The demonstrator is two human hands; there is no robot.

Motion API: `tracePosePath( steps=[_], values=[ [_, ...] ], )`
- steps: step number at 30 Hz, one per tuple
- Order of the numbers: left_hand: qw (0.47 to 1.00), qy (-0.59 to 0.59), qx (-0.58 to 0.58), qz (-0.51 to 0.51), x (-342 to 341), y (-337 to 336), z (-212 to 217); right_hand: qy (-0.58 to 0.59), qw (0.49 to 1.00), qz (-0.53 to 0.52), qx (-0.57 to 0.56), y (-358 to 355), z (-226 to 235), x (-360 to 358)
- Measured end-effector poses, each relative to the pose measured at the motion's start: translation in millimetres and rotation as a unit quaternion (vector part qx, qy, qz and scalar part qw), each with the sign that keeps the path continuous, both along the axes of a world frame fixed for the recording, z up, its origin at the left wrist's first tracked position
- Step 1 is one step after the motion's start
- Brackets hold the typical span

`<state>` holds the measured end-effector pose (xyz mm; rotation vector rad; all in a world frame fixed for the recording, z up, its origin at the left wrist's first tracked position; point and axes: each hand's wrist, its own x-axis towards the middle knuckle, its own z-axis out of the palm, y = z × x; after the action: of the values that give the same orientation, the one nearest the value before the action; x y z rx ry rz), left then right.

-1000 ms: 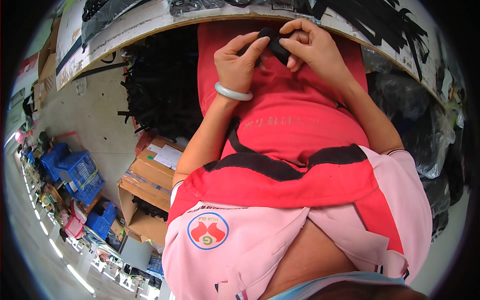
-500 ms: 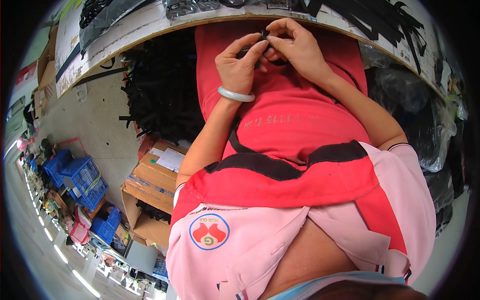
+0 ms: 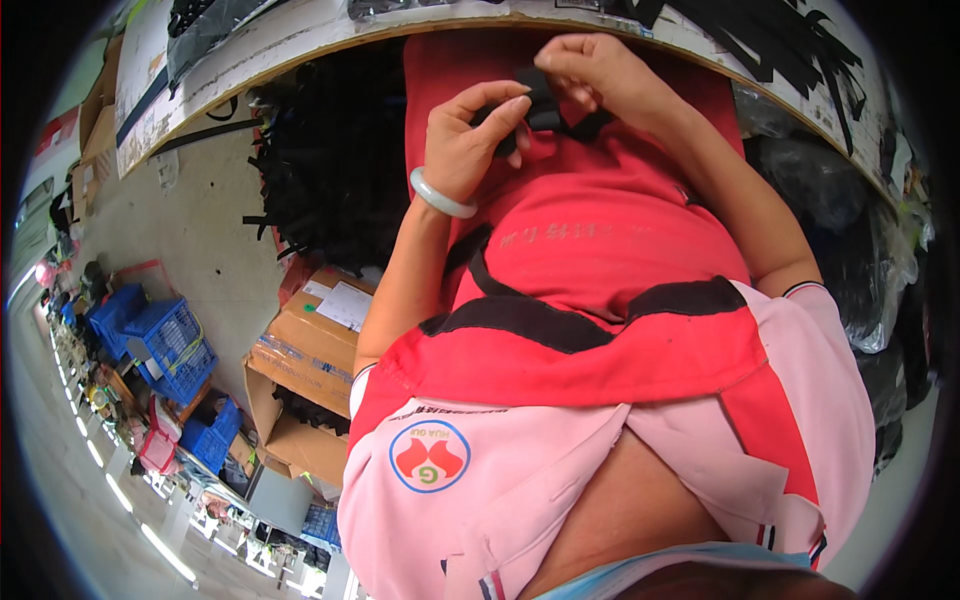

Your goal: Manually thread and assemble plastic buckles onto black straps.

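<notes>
Over the red apron (image 3: 590,210) on my lap, my left hand (image 3: 468,140) pinches a black webbing strap (image 3: 542,103) between thumb and fingers. A pale bangle (image 3: 441,192) circles that wrist. My right hand (image 3: 615,78) is closed with its fingertips bunched at the strap's upper right side. Whatever those fingertips pinch is hidden by the hand itself. Part of the strap shows as a flat dark band between the two hands, and more black material lies under the right hand.
A worktable (image 3: 285,55) with a worn edge curves just beyond my hands, bearing loose black straps (image 3: 770,45). Dark strap pieces are heaped (image 3: 320,170) below it at left. An open cardboard box (image 3: 305,360) and blue crates (image 3: 170,345) stand left; bagged dark goods (image 3: 815,190) are at right.
My hands have moved apart slightly, the left one shifting a little down and left. More of the black strap now shows between them as a flat band.
</notes>
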<state>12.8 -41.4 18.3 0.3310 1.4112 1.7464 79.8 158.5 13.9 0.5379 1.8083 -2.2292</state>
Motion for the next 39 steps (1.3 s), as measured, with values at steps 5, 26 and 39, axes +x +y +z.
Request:
tracePosePath(
  steps=[5, 26, 39],
  values=[
    [0.990, 0.040, -0.109, 0.082, -19.1, -73.6, 33.3, 0.025, 0.999, -0.017, 0.037, -23.8, 12.8, -26.0],
    [0.996, -0.092, 0.006, 0.003, -1.4, -26.0, -4.8, -0.049, 0.983, 0.165, 0.056, -21.9, 4.3, 5.6],
    [0.911, -0.379, 0.120, -0.111, -9.9, -5.2, -28.5, 0.070, 0.957, 0.007, 0.283, 37.9, 59.3, 9.6]
  ],
)
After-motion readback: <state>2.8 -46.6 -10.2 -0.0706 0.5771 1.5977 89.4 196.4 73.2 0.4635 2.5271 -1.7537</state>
